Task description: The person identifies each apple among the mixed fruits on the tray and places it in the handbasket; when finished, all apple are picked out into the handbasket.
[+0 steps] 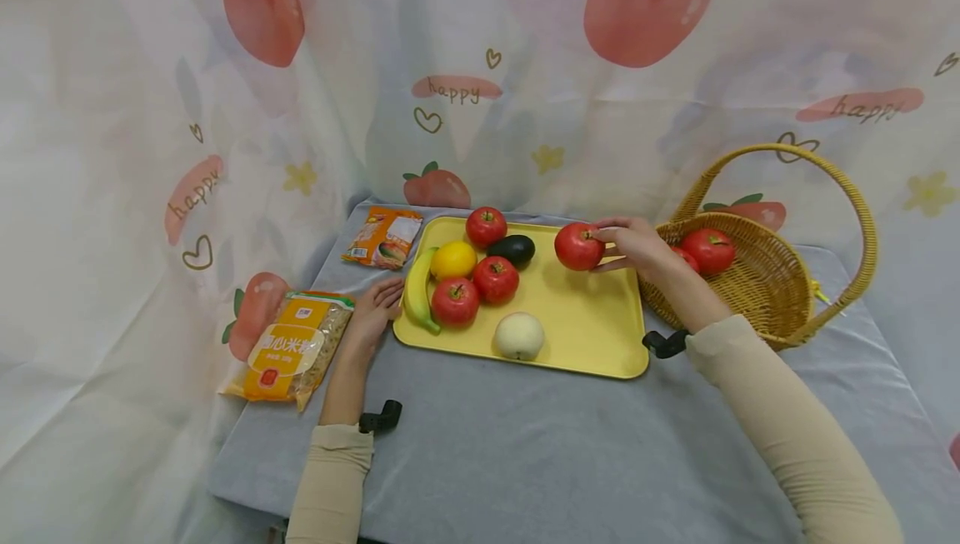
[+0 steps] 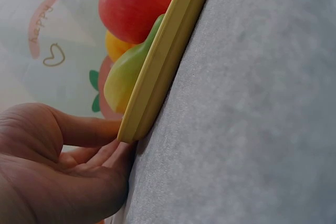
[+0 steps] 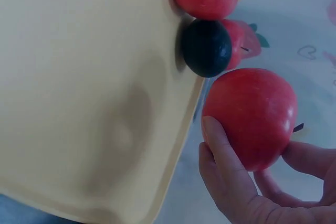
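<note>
My right hand point(image 1: 633, 246) holds a red apple point(image 1: 578, 246) with thumb and fingers around it, over the right part of the yellow tray point(image 1: 585, 327). In the right wrist view, the apple point(image 3: 251, 119) hangs above the tray's rim, stem facing the palm side. My left hand point(image 1: 372, 311) rests against the tray's left edge, fingertips at the rim point(image 2: 152, 72). Along the tray's left side lies a banana point(image 1: 417, 294), next to a yellow lemon point(image 1: 453, 261). Red apples point(image 1: 455, 302) and a dark avocado point(image 1: 515, 251) sit beside them. A pale round fruit point(image 1: 519, 336) lies near the front rim.
A wicker basket point(image 1: 780, 277) with a tall handle stands right of the tray, red apples point(image 1: 707, 251) inside. An orange snack packet point(image 1: 383, 237) and a larger yellow bag point(image 1: 292, 348) lie left. A printed curtain point(image 1: 525, 144) hangs behind the grey-covered table point(image 1: 525, 444).
</note>
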### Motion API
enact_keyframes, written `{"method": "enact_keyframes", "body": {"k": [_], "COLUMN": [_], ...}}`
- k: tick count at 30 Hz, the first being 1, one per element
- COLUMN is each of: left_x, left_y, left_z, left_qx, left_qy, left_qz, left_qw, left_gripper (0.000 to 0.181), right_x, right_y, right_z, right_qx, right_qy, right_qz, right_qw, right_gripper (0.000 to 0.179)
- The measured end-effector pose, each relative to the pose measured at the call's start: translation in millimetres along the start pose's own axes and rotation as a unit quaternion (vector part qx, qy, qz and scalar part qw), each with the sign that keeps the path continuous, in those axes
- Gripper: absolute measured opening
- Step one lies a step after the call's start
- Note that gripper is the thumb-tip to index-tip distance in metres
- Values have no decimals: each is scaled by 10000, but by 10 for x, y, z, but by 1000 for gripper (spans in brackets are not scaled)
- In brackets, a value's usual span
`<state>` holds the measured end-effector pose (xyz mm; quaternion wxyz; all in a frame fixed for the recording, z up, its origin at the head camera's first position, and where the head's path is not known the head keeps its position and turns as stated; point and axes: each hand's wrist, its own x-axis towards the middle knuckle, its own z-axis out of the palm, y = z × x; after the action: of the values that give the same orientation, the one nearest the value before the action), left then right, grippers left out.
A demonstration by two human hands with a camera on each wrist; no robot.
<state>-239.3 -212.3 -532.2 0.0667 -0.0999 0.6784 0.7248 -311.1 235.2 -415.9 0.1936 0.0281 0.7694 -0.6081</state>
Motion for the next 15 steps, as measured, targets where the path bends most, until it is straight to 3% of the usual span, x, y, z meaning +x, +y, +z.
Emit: {"method": "enact_keyframes", "body": {"k": [15], "left_x": [21], "left_y": [-26], "left_z": [-17], "left_qx": [31], "left_qy": [0], "left_qz": [-126], "left_qw": [9999], "left_gripper": [63], "right_x": [-213], "right_y": [-255], "right_z": [-200], "right_qx": [-260], "right_qy": [135], "right_qz": [-73], "right_qw": [9995], "right_gripper": [57]}}
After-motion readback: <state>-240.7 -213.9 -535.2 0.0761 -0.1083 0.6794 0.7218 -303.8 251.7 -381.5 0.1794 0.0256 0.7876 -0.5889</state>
